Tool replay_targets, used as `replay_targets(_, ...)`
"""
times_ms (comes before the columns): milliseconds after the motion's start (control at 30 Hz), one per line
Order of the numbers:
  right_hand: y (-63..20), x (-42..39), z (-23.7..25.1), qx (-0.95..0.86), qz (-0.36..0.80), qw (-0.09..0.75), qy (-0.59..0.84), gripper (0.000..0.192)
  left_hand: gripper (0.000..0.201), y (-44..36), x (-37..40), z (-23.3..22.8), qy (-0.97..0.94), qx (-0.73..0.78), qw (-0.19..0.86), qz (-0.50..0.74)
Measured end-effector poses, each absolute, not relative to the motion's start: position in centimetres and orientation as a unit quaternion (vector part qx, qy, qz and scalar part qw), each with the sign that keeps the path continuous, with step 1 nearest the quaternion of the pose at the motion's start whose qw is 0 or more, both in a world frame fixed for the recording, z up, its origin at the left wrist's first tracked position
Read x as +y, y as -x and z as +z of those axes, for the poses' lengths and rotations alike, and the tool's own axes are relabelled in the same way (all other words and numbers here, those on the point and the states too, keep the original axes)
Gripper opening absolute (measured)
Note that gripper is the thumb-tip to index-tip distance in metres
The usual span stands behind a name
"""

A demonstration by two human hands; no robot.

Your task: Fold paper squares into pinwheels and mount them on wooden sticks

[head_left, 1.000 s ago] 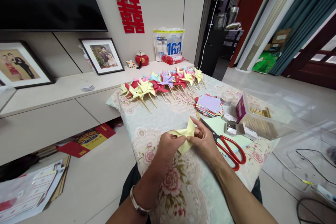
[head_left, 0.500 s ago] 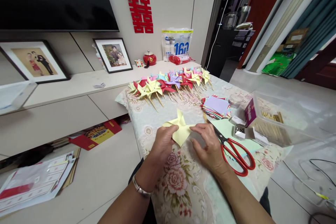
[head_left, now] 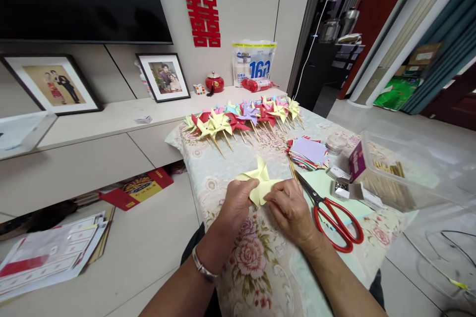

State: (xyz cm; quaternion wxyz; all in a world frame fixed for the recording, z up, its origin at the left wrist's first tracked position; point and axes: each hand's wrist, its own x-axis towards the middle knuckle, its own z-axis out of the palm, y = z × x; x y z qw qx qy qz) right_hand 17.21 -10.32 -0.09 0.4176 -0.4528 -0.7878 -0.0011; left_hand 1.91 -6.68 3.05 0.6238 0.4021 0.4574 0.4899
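A pale yellow paper pinwheel (head_left: 262, 173), with no stick visible on it, is held above the flowered tablecloth. My left hand (head_left: 238, 203) grips it, the thumb pressed near its middle. My right hand (head_left: 290, 210) is closed on the pinwheel's near right blade, its fingers curled and partly covering the paper. Just right of that hand, red-handled scissors (head_left: 336, 220) lie on a pale green sheet (head_left: 322, 185). Beyond my hands is a stack of coloured paper squares (head_left: 309, 151), lilac on top.
Several finished pinwheels (head_left: 247, 116) on sticks lie along the table's far side. At the right stand a clear plastic box (head_left: 386, 178) with wooden sticks, a small open box of metal pieces (head_left: 341, 188) and a round clear container (head_left: 335, 143). A low cabinet (head_left: 85, 158) runs along the left.
My right hand's fingers have curled in from the tip of the right blade to its lower part. The view has shifted slightly; my left hand keeps its grip.
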Motion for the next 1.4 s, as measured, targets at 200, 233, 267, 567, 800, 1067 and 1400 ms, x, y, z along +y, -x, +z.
replay_targets(200, -17.4, -10.2, -0.2, -0.768, 0.052, 0.436, 0.466, 0.01, 0.014, -3.0, -5.8, 0.9, -0.343, 0.455, 0.667, 0.479)
replay_targets(233, -17.5, -10.2, -0.2, -0.763, 0.064, 0.44, 0.47, 0.01, 0.013, -3.0, -5.9, 0.6, -0.343, 0.456, 0.668, 0.477)
replay_targets(267, -17.5, -10.1, -0.2, -0.758, 0.076, 0.444, 0.472, 0.01, 0.013, -3.0, -6.0, 0.4, -0.349, 0.456, 0.666, 0.476)
replay_targets(567, -17.7, -9.8, -0.4, -0.712, 0.152, 0.447, 0.52, 0.017, 0.01, -3.2, -6.6, 0.0, -0.426, 0.464, 0.624, 0.463)
replay_targets(800, -17.7, -9.7, -0.5, -0.683, 0.179, 0.432, 0.561, 0.018, 0.012, -3.3, -6.7, -0.2, -0.437, 0.499, 0.599, 0.449)
replay_targets(1067, -17.7, -9.6, -0.6, -0.67, 0.182, 0.439, 0.571, 0.018, 0.015, -3.4, -6.8, -0.1, -0.437, 0.488, 0.606, 0.451)
replay_targets(1400, -17.6, -9.5, -0.6, -0.672, 0.174, 0.429, 0.578, 0.019, 0.012, -3.4, -7.0, 0.2, -0.438, 0.476, 0.618, 0.447)
